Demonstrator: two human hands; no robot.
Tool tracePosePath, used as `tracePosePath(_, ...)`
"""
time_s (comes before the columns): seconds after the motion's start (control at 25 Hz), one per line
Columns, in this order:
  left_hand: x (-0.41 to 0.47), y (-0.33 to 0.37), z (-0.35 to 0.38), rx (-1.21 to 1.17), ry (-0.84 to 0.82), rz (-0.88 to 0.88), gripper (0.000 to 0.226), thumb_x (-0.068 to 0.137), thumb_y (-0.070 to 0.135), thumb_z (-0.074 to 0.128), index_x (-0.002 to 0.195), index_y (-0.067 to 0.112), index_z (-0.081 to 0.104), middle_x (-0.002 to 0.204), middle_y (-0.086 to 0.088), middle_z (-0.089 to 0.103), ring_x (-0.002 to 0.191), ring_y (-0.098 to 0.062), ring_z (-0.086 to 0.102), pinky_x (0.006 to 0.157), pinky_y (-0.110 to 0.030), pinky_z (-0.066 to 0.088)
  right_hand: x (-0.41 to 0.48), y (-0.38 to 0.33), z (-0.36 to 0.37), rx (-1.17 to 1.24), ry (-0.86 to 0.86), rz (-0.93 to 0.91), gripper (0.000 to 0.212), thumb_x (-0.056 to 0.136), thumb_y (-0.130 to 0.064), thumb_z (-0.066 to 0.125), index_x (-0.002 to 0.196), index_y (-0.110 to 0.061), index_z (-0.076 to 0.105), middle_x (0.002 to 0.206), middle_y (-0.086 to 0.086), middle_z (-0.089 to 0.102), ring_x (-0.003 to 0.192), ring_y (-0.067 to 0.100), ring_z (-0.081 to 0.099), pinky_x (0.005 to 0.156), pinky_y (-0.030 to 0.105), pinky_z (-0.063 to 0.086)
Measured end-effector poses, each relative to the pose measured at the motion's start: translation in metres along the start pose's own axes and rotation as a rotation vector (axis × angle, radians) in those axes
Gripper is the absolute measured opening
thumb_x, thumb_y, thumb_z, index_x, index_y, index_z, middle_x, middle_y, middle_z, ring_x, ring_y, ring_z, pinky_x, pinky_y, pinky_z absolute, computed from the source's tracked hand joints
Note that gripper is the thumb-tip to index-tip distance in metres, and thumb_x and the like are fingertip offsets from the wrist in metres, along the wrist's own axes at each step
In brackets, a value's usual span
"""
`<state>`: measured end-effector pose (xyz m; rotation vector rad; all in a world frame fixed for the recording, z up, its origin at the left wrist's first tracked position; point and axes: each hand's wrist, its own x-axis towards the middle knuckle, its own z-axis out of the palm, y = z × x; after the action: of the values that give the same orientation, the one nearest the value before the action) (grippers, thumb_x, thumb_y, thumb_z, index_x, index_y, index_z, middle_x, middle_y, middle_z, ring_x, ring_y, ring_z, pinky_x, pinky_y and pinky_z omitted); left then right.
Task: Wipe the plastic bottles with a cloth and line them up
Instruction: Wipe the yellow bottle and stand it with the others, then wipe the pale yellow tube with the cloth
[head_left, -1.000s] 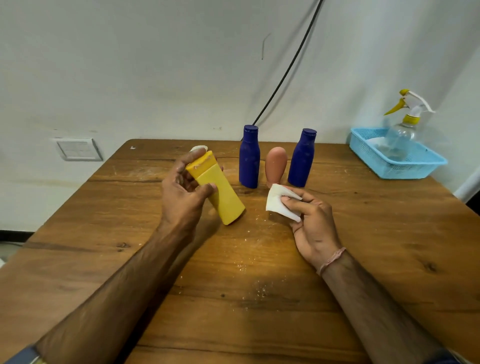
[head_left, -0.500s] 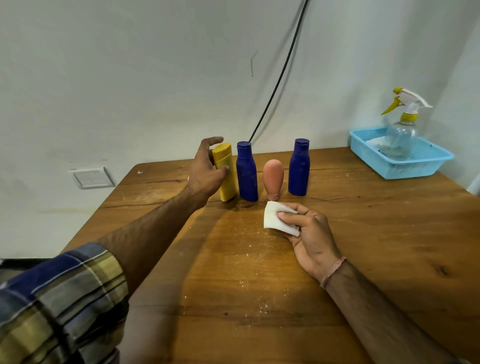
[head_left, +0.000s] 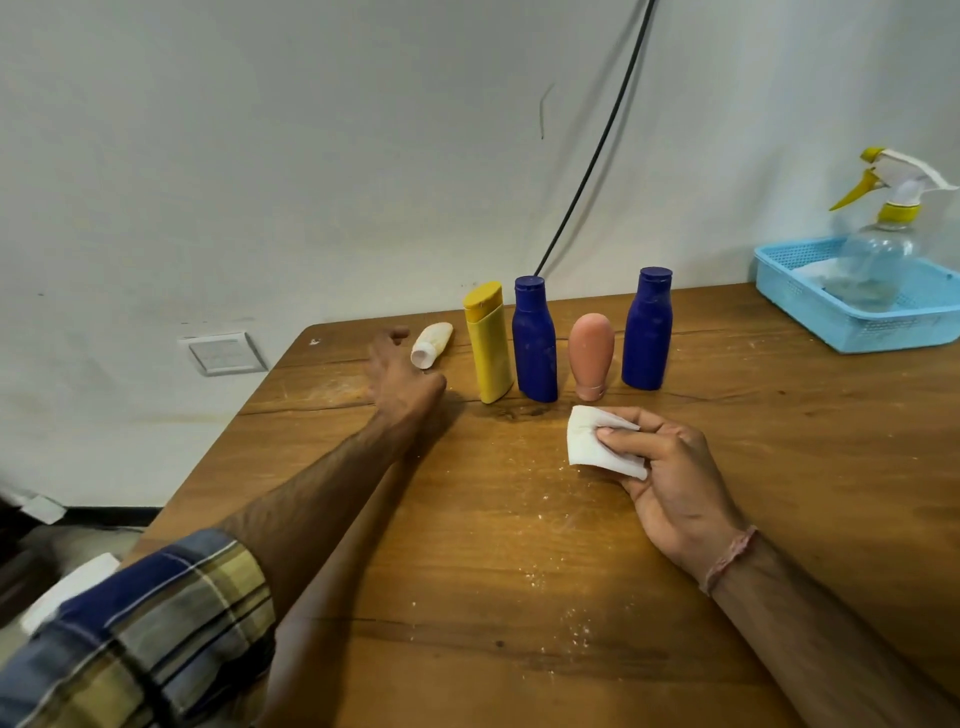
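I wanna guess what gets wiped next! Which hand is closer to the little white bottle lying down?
Left. The left hand is right beside the little white bottle. The right hand sits farther off, in front of the pink bottle, holding the cloth.

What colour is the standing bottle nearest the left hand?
The bottle is yellow, clearest in the head view.

Fig. 1. Plain indoor room, home or workroom unclear: worn wooden table (head_left: 519, 571) against a white painted wall (head_left: 260, 156) (scuffed, with a switch plate (head_left: 223, 353)), a hanging black cable (head_left: 601, 156), and a blue basket (head_left: 893, 325).
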<state>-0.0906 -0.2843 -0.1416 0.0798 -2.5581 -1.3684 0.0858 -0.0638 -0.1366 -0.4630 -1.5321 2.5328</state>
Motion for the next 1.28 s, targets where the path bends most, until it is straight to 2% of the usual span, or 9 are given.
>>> tracePosePath(0.12,0.014,-0.001,0.004,0.242,0.070,-0.173,0.089,0.072,0.039,0.086,0.143,0.018,0.037,0.147,-0.008,0.043,0.137,-0.030,0.040,0.113,-0.051,0.033,0.004,0.002,-0.002,0.002,-0.016,-0.013,0.025,0.085,0.007,0.063,0.104,-0.005,0.073,0.107,0.016,0.073,0.097,0.025,0.070,0.070,0.030,0.059)
tracePosePath(0.24,0.028,-0.002,0.011,0.278,0.036,-0.219,0.095,0.071,0.060,0.082,0.143,0.017,0.037,0.144,-0.012,0.052,0.136,-0.034,0.045,0.115,-0.054,0.031,0.006,0.004,-0.004,-0.011,-0.031,-0.019,0.026,0.085,0.007,0.062,0.105,-0.005,0.072,0.108,0.015,0.072,0.099,0.026,0.069,0.068,0.030,0.059)
tracePosePath(0.48,0.031,-0.006,0.008,0.147,0.082,-0.176,0.067,0.078,0.034,0.081,0.131,0.022,0.042,0.121,-0.007,0.065,0.119,-0.030,0.059,0.116,-0.051,0.030,0.006,0.004,-0.003,-0.042,-0.045,-0.019,0.027,0.087,0.006,0.060,0.110,-0.004,0.070,0.108,0.014,0.071,0.098,0.025,0.068,0.069,0.032,0.058)
tracePosePath(0.64,-0.007,-0.015,-0.030,-0.013,0.035,-0.048,0.063,0.079,0.032,0.084,0.128,0.020,0.046,0.119,-0.006,0.062,0.105,-0.024,0.063,0.091,-0.045,0.058,0.003,0.003,0.000,-0.070,-0.044,-0.032,0.025,0.087,0.007,0.062,0.103,-0.007,0.073,0.103,0.012,0.073,0.093,0.023,0.070,0.068,0.032,0.059)
tracePosePath(0.76,-0.055,-0.024,-0.069,-0.046,0.015,0.048,0.045,0.082,0.027,0.082,0.114,0.021,0.051,0.112,-0.002,0.061,0.100,-0.020,0.063,0.076,-0.035,0.059,0.000,0.002,0.001,-0.093,-0.060,-0.033,0.024,0.086,0.007,0.062,0.103,-0.007,0.073,0.104,0.014,0.072,0.092,0.024,0.069,0.072,0.034,0.058)
tracePosePath(0.88,-0.102,-0.029,-0.096,-0.201,-0.069,0.053,0.038,0.082,0.021,0.082,0.107,0.022,0.054,0.110,-0.003,0.063,0.100,-0.020,0.065,0.073,-0.036,0.059,-0.007,0.005,0.003,-0.135,-0.090,-0.034,0.024,0.086,0.008,0.063,0.104,-0.005,0.073,0.103,0.014,0.072,0.092,0.024,0.069,0.071,0.034,0.058)
tracePosePath(1.0,-0.129,-0.028,-0.102,-0.485,-0.268,0.025,0.038,0.078,0.013,0.083,0.107,0.018,0.060,0.113,-0.010,0.065,0.110,-0.033,0.066,0.083,-0.044,0.061,-0.015,0.007,0.005,-0.151,-0.107,-0.037,0.025,0.085,0.008,0.063,0.104,-0.005,0.073,0.097,0.011,0.074,0.089,0.023,0.070,0.069,0.034,0.059)
tracePosePath(1.12,-0.148,-0.011,-0.085,-0.799,-0.479,-0.127,0.040,0.078,0.001,0.076,0.112,0.013,0.058,0.119,-0.019,0.058,0.112,-0.039,0.065,0.078,-0.039,0.062,-0.020,0.006,0.006,-0.141,-0.102,-0.042,0.025,0.085,0.009,0.063,0.103,-0.006,0.073,0.095,0.009,0.074,0.087,0.021,0.071,0.067,0.032,0.058)
tracePosePath(1.28,-0.155,0.011,-0.049,-0.900,-0.514,-0.196,0.041,0.084,0.009,0.067,0.119,0.022,0.051,0.126,-0.021,0.055,0.107,-0.032,0.066,0.074,-0.035,0.060,-0.020,0.003,0.004,-0.110,-0.110,-0.018,0.023,0.086,0.009,0.062,0.100,-0.007,0.073,0.089,0.008,0.075,0.085,0.024,0.072,0.069,0.038,0.058)
